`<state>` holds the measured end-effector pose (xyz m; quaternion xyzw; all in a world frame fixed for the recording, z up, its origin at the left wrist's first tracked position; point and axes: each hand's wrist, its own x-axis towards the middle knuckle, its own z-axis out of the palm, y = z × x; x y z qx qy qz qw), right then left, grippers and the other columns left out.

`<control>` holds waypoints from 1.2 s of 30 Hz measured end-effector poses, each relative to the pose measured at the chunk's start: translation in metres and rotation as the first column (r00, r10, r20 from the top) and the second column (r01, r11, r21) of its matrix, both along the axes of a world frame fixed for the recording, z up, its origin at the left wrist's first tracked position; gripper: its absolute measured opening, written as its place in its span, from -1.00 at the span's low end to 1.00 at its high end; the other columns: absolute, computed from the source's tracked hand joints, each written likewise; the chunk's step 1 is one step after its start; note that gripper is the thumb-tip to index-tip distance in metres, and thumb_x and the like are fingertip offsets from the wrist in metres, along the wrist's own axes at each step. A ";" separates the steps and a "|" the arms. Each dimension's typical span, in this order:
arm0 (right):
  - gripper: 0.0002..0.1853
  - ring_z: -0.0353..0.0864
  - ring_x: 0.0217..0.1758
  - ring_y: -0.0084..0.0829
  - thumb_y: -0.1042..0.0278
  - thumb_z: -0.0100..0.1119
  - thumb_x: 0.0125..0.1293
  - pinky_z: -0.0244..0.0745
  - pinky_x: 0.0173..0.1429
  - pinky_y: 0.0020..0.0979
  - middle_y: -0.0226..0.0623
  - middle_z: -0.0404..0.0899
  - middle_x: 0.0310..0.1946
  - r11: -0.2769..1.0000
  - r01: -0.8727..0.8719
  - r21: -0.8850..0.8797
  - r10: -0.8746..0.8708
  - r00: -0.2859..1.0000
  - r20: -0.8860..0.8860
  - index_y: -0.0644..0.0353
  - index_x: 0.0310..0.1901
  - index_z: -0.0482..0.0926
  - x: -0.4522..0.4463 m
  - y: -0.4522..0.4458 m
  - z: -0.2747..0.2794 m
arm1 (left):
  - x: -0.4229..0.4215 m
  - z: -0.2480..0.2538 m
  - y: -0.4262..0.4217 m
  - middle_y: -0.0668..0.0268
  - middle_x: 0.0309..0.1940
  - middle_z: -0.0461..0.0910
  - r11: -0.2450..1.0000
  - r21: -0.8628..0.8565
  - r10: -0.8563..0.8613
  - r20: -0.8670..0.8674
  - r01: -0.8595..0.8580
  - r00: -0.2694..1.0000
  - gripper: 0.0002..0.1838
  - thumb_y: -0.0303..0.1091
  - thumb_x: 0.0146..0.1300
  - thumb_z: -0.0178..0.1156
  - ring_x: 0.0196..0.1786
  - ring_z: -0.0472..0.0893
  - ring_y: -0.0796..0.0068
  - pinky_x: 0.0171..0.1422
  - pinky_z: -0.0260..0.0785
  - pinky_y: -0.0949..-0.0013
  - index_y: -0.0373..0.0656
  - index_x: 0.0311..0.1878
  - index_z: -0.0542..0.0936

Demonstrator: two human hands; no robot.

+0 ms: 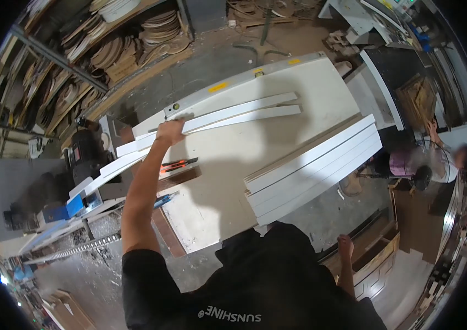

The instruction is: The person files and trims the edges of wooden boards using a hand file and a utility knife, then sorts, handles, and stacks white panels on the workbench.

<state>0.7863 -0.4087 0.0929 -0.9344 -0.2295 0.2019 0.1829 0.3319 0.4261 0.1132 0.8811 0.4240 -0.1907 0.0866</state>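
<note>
My left hand is closed around long white strips near their middle, above the left part of a pale worktable. The strips lie at a slant; their left ends reach past the table edge. My right hand hangs low at my right side, away from the table, with its fingers curled and nothing visible in them. Several white boards lie side by side on the table's right part. Below my left hand lie an orange and black cutter and a blue-handled tool.
A metal spirit level lies along the far table edge. At left stands a dark machine. Shelves with curved pieces fill the upper left. Another person is at the right, near a wooden crate.
</note>
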 end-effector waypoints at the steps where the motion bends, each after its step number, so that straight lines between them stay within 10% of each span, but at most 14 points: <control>1: -0.70 0.83 -0.09 -0.25 0.30 0.46 0.51 0.73 -0.01 -0.19 -0.13 0.82 -0.09 1.000 0.005 0.000 -0.005 1.000 0.025 0.24 0.16 0.74 0.001 -0.038 -0.021 | -0.008 -0.002 -0.002 -0.05 0.01 0.83 0.999 0.040 -0.019 0.040 0.017 0.999 -0.29 -0.07 0.26 0.50 0.16 0.81 -0.21 0.25 0.68 -0.23 0.02 0.44 0.48; 8: -0.70 0.80 0.03 -0.35 0.30 0.46 0.51 0.78 -0.06 -0.28 -0.20 0.79 0.02 0.704 0.709 0.049 -0.620 0.646 -0.445 0.22 0.17 0.72 -0.100 -0.191 -0.069 | -0.022 0.006 0.005 -0.14 0.26 0.75 0.979 -0.203 0.028 -0.025 -0.032 0.999 -0.09 0.27 0.20 0.55 0.35 0.73 -0.17 0.46 0.56 -0.13 -0.18 0.43 0.55; 11: -0.70 0.79 -0.14 -0.39 0.35 0.43 0.52 0.74 -0.12 -0.30 -0.20 0.80 -0.07 0.763 0.642 -0.077 -0.600 0.659 -0.454 0.29 0.17 0.70 -0.136 -0.198 -0.078 | -0.011 -0.004 0.038 -0.14 0.48 0.62 0.875 -0.468 0.138 -0.001 -0.122 0.990 0.22 0.66 0.17 0.36 0.55 0.58 -0.04 0.64 0.38 0.01 -0.25 0.59 0.54; 14: -0.74 0.78 -0.23 -0.39 0.31 0.43 0.51 0.69 -0.12 -0.32 -0.25 0.82 -0.15 0.911 0.368 -0.189 -0.413 0.822 -0.392 0.27 0.10 0.74 -0.147 -0.156 -0.052 | 0.000 -0.018 0.054 -0.13 0.53 0.59 0.732 -0.659 0.164 -0.073 -0.171 0.984 0.27 0.73 0.17 0.30 0.61 0.53 0.02 0.67 0.32 0.04 -0.31 0.56 0.57; 16: -0.71 0.83 -0.18 -0.33 0.23 0.45 0.49 0.71 -0.03 -0.26 -0.19 0.86 -0.18 0.858 0.499 -0.120 -0.503 0.769 -0.394 0.25 0.08 0.77 -0.146 -0.135 -0.057 | 0.002 -0.043 0.068 0.03 0.59 0.55 0.652 -0.741 0.146 -0.082 -0.159 0.986 0.16 0.71 0.17 0.33 0.68 0.42 0.09 0.77 0.15 0.02 -0.11 0.55 0.64; 23: -0.69 0.88 0.05 -0.20 0.25 0.39 0.55 0.72 0.16 -0.20 -0.11 0.87 -0.02 0.971 0.171 0.168 -0.178 0.984 0.027 0.23 0.18 0.78 -0.080 0.039 0.031 | 0.060 0.021 0.000 -0.08 0.41 0.69 0.741 -0.654 0.252 0.055 -0.156 0.966 0.24 0.61 0.08 0.49 0.50 0.62 -0.01 0.61 0.39 0.14 -0.40 0.48 0.63; 28: -0.69 0.86 0.01 -0.30 0.51 0.50 0.44 0.71 0.20 -0.26 -0.18 0.85 -0.02 0.857 -0.086 0.509 0.098 0.995 0.003 0.24 0.18 0.75 -0.062 0.219 0.085 | 0.052 0.069 -0.068 -0.07 0.33 0.74 0.690 -0.710 0.445 0.269 -0.137 0.854 0.14 0.44 0.11 0.59 0.44 0.67 0.03 0.59 0.42 0.16 -0.42 0.46 0.63; 30: -0.53 0.84 0.09 -0.24 0.43 0.63 0.33 0.71 0.25 -0.22 -0.16 0.82 0.06 0.689 -0.240 0.683 0.326 0.945 0.004 0.22 0.24 0.71 -0.080 0.295 0.108 | 0.040 0.082 -0.093 0.13 0.08 0.82 0.701 -0.703 0.541 0.418 -0.118 0.730 -0.06 0.19 0.18 0.66 0.18 0.74 0.23 0.44 0.50 0.15 -0.41 0.39 0.65; 36: 0.31 0.36 0.66 0.17 -0.29 0.70 0.17 0.30 0.72 0.06 0.21 0.37 0.58 0.341 -0.586 0.735 0.837 0.545 0.046 0.32 0.71 0.12 -0.180 0.448 0.178 | 0.031 0.206 -0.209 0.10 -0.07 0.81 0.781 -0.623 0.617 0.761 -0.038 0.199 0.20 0.60 -0.13 0.67 0.00 0.82 0.26 0.18 0.69 0.16 -0.42 0.20 0.66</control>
